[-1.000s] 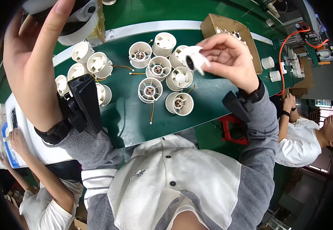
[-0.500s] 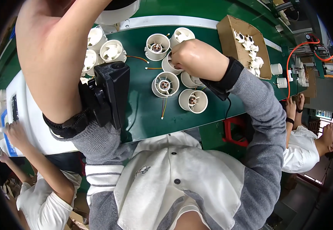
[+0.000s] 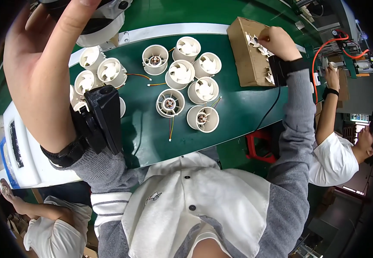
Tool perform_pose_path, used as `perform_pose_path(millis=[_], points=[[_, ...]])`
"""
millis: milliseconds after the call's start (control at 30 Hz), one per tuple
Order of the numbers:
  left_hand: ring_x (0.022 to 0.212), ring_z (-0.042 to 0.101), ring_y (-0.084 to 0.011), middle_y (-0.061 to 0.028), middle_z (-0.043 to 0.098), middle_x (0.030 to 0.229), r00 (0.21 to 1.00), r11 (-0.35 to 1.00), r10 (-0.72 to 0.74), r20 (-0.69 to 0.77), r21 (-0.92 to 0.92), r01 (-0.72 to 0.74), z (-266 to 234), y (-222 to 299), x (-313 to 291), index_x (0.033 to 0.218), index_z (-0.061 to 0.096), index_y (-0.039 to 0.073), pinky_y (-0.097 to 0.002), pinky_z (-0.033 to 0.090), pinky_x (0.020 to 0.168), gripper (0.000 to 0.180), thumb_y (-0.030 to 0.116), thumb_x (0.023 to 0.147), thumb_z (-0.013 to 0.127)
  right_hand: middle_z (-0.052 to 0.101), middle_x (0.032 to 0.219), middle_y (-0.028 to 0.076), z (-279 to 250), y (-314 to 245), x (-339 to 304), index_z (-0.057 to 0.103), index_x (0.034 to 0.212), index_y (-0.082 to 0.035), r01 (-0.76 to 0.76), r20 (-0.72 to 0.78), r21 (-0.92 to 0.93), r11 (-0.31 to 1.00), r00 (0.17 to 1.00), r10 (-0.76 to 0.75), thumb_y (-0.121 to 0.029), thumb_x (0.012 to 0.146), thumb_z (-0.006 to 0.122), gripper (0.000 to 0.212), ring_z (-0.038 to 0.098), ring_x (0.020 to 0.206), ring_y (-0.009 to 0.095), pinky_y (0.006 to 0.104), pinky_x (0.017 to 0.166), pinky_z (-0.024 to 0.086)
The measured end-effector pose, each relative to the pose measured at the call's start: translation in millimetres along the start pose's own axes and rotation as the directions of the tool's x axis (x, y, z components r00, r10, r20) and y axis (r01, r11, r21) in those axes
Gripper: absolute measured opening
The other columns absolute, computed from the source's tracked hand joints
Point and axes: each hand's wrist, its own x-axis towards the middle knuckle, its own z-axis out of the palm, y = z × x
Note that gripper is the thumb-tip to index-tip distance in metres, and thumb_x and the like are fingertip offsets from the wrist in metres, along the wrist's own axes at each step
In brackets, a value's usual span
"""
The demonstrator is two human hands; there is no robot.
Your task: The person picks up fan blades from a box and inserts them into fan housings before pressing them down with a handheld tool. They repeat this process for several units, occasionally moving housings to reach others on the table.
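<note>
My right hand [image 3: 279, 43] is over the cardboard box [image 3: 241, 56], with its fingers curled on a white fan impeller among several other impellers [image 3: 264, 51]. To its left stand several white round fan housings. Some hold impellers, such as the near housing [image 3: 203, 90] and the middle one [image 3: 180, 74]. Others show bare copper motors, such as the spoked housing [image 3: 170, 103] and the front one [image 3: 203, 119]. My left hand [image 3: 44, 56] is raised close to the camera at upper left. Its thumb and fingers go round a black and white rounded device [image 3: 105, 26], partly cut off by the frame.
More fan housings [image 3: 111, 72] with impellers stand at the left of the green table [image 3: 148, 146]. A black cable [image 3: 269, 109] hangs from my right wrist strap. Co-workers in white shirts [image 3: 337, 159] sit right and left. A red stool [image 3: 255, 148] stands below the table edge.
My right hand has left the fan housings and moved right to the cardboard box. The housing it was at now shows an impeller inside. The whole view has shifted slightly.
</note>
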Motion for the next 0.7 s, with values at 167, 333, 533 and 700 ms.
perform_pose_path(millis=[167, 333, 533, 700], points=[[0.099, 0.060, -0.0215, -0.0158, 0.063, 0.105, 0.964, 0.984, 0.151, 0.219, 0.058, -0.168, -9, -25, 6, 0.115, 0.055, 0.000, -0.0323, 0.044, 0.090, 0.045, 0.031, 0.085, 0.068, 0.065, 0.079, 0.016, 54, 58, -7, 0.068, 0.091, -0.001, 0.016, -0.009, -0.012, 1.000, 1.000, -0.016, -0.013, 0.064, 0.075, 0.031, 0.063, 0.072, 0.028, 0.0332, 0.066, 0.050], [0.099, 0.060, -0.0211, -0.0150, 0.063, 0.104, 0.963, 0.974, 0.193, 0.190, 0.081, -0.211, -11, -31, 8, 0.115, 0.054, 0.001, -0.0324, 0.043, 0.091, 0.043, 0.030, 0.086, 0.067, 0.066, 0.080, 0.011, 45, 55, -10, 0.066, 0.097, -0.001, -0.026, 0.154, 0.023, 0.999, 0.988, 0.022, -0.017, 0.067, 0.077, 0.036, 0.062, 0.070, 0.024, 0.0342, 0.067, 0.049], [0.098, 0.060, -0.0207, -0.0143, 0.064, 0.101, 0.968, 0.974, 0.221, 0.117, 0.014, -0.224, -9, -34, 9, 0.114, 0.054, 0.000, -0.0319, 0.042, 0.092, 0.041, 0.029, 0.086, 0.067, 0.064, 0.092, 0.007, 34, 27, -50, 0.059, 0.110, -0.002, 0.144, -0.162, 0.955, 0.259, 0.986, 0.048, -0.023, 0.081, 0.070, 0.038, 0.060, 0.074, 0.019, 0.0347, 0.065, 0.047], [0.097, 0.060, -0.0209, -0.0145, 0.064, 0.101, 0.987, 0.969, 0.156, 0.034, 0.188, -0.159, 0, -1, 0, 0.114, 0.054, 0.000, -0.0314, 0.042, 0.092, 0.042, 0.029, 0.086, 0.067, 0.061, 0.096, 0.006, 27, -28, -69, 0.053, 0.120, -0.003, 0.242, -0.334, 0.770, -0.591, 0.941, -0.049, -0.020, 0.088, 0.062, 0.038, 0.056, 0.076, 0.014, 0.0284, 0.065, 0.045]])
